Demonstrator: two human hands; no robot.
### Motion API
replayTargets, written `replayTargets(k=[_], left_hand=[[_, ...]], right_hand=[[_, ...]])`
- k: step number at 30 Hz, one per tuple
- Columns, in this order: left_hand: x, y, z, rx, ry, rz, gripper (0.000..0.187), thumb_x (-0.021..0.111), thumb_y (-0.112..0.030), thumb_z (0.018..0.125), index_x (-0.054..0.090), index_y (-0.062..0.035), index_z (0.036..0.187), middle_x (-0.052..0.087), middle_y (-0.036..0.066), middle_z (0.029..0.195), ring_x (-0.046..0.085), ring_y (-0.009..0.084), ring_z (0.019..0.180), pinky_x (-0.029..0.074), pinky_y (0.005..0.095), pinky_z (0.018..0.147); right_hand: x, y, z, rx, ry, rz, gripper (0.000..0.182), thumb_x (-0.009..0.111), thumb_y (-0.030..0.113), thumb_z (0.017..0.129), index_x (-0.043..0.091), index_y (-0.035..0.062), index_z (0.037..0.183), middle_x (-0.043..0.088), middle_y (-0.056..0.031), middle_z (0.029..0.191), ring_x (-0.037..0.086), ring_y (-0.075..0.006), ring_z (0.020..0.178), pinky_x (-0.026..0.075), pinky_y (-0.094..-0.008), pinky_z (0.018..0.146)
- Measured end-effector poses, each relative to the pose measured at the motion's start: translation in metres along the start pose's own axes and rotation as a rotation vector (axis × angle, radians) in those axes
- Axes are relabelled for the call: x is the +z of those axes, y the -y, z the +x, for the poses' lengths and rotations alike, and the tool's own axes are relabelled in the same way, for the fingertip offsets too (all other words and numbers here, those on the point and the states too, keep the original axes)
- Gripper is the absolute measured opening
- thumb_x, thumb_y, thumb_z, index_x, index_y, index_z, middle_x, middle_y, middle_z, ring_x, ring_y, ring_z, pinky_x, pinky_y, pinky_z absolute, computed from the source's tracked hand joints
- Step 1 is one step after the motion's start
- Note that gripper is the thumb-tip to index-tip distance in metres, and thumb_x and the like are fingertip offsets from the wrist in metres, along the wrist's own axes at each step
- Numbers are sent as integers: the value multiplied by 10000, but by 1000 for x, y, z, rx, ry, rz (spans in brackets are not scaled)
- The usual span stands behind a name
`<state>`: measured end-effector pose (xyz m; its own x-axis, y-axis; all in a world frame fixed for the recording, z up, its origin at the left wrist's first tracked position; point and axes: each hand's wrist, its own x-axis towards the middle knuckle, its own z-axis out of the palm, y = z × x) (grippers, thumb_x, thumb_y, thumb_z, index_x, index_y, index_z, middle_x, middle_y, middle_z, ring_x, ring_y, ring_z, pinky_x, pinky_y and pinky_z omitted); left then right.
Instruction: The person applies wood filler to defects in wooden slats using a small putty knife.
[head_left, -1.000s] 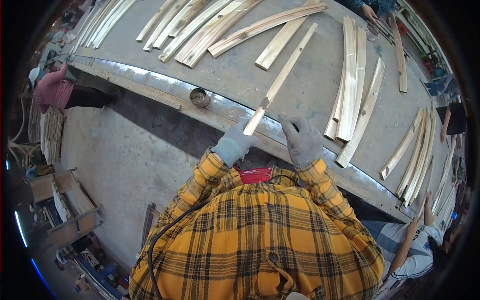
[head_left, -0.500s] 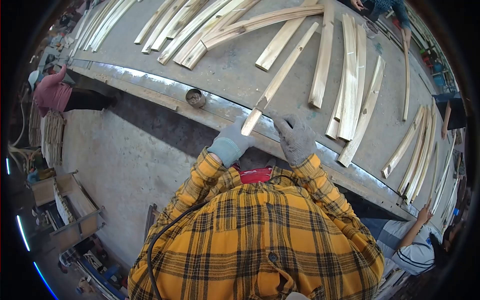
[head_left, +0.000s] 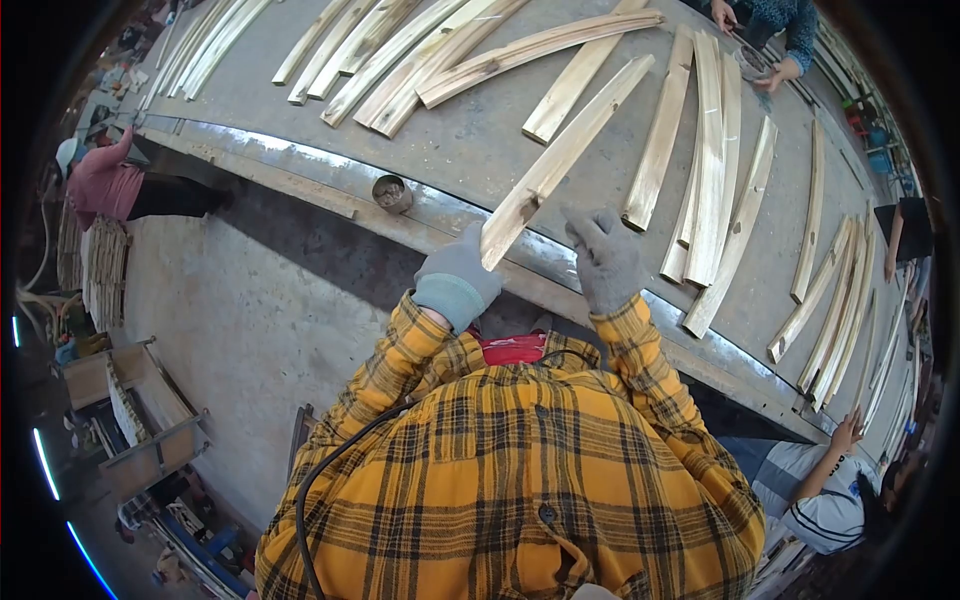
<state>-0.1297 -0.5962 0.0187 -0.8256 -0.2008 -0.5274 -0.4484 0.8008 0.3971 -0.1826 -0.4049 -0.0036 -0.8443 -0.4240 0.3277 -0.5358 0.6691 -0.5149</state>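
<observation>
My left hand [head_left: 460, 275], in a grey knit glove, is closed around the near end of a wooden strip [head_left: 560, 165]. The strip points away from me over the table's metal edge, its broad face up and a dark knot near the held end. To the right of this strip, apart from it, my right hand [head_left: 607, 258] hovers by the table edge in a matching glove. Its fingers are curled together, and whether anything small is between them is hidden. Beyond it lies another wooden strip [head_left: 660, 140].
Several strips lie fanned on the grey table [head_left: 480, 130]. A small tin [head_left: 392, 194] stands at its near edge. Across the table, a co-worker's hand [head_left: 783, 73] is beside a small container. Other people stand at the left [head_left: 105, 180] and lower right [head_left: 825, 500].
The strip in my left hand has rolled so its broad face now shows. My right hand has shifted slightly right and up. Across the table, a co-worker's hands have moved to the small container.
</observation>
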Motion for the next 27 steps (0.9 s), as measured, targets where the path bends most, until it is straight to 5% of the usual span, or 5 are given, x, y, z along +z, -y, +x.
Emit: replayTargets(k=[6,9,20,27], left_hand=[[3,-2,-2,41,-57,121,559,646,-241,698,405,-63,1170,596,194,999,612,352,910,493,425,771],[0,-6,-3,18,-49,175,591,649,-241,696,389,-53,1192,586,181,1018,615,343,908,497,416,767],[-4,-14,-8,8,-101,344,846,679,-249,700,214,-69,1384,518,133,1094,612,281,906,510,386,726],[6,-10,-8,61,-215,360,773,674,-161,667,306,-79,1343,529,147,1027,602,312,885,508,390,720]], right_hand=[[-8,11,-5,-45,79,-138,270,598,92,739,630,187,990,575,-51,808,597,-238,720,484,-347,587],[-7,2,-4,20,118,123,314,590,90,744,618,200,1037,579,-43,807,597,-228,732,492,-342,602],[-21,3,3,-25,112,-209,338,573,79,743,605,184,1063,574,-30,889,588,-224,759,499,-345,631],[-19,10,-10,-63,175,-156,262,573,77,745,622,166,987,581,-42,870,593,-233,723,492,-347,610]])
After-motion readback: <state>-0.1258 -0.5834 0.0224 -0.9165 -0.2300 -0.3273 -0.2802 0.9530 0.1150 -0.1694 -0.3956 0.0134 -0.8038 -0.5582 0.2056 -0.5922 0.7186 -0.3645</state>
